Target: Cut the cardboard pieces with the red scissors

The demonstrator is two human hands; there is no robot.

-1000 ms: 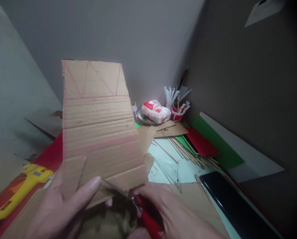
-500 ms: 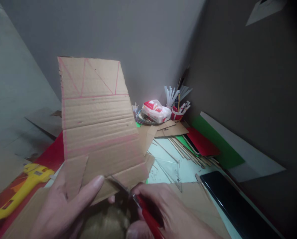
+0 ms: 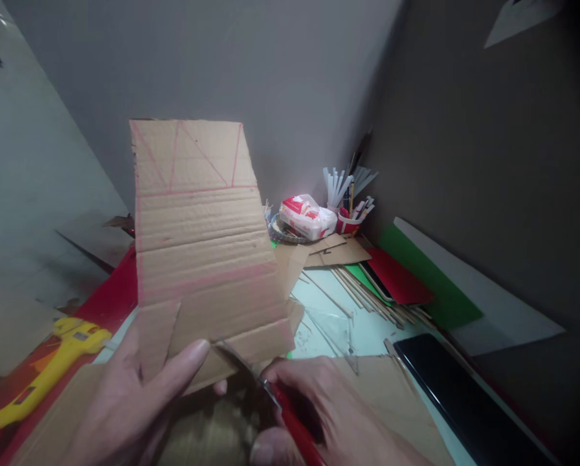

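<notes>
A creased cardboard piece [image 3: 202,220] with pink lines, some in a zigzag near its top, stands tilted up in front of me. My left hand [image 3: 147,382] grips its lower left part, thumb on the near face and a fingertip showing below the edge. In my right hand [image 3: 323,395] is a pair of red-handled scissors [image 3: 297,424], closed in by the fingers. One dark blade lies across the near face of the cardboard's lower part, its tip close to my left thumb. The other blade is hidden.
A yellow glue gun [image 3: 47,369] lies at left on a red surface. To the right are a black phone [image 3: 455,395], a clear set square [image 3: 333,330] and thin wooden sticks [image 3: 368,298]. Behind stand a tissue pack [image 3: 307,217] and a red-and-white cup [image 3: 349,223] of pens.
The cardboard, both hands and the scissors sit slightly farther right and the cardboard's top a little lower. The background has also shifted slightly right. Both grips look the same.
</notes>
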